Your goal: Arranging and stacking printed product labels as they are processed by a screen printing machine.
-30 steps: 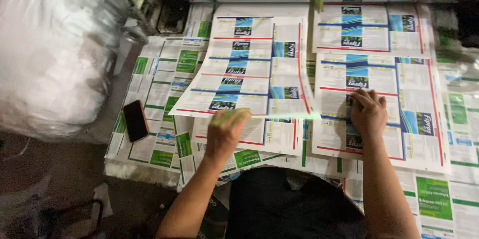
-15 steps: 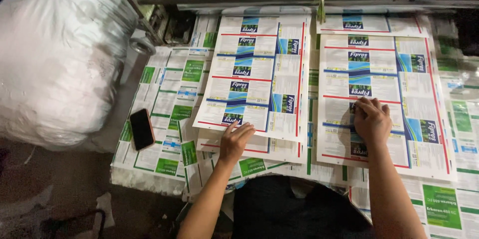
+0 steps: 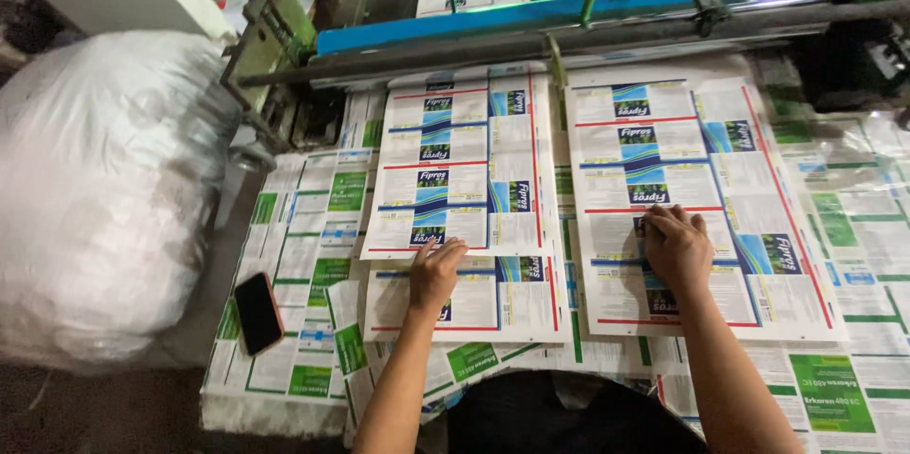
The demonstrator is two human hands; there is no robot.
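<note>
The left hand (image 3: 436,272) lies flat, fingers spread and gripping nothing, on the near edge of the left stack of printed sheets (image 3: 462,179), seemingly to pin it. The right hand (image 3: 675,247) presses likewise on the right stack (image 3: 682,189); both stacks lie on the table (image 3: 853,227) before the machine's blue roller bar (image 3: 569,10).

White sack (image 3: 95,198) cut off at left edge, lower printed sheet (image 3: 493,298) partly under upper sheet (image 3: 464,170)
</note>
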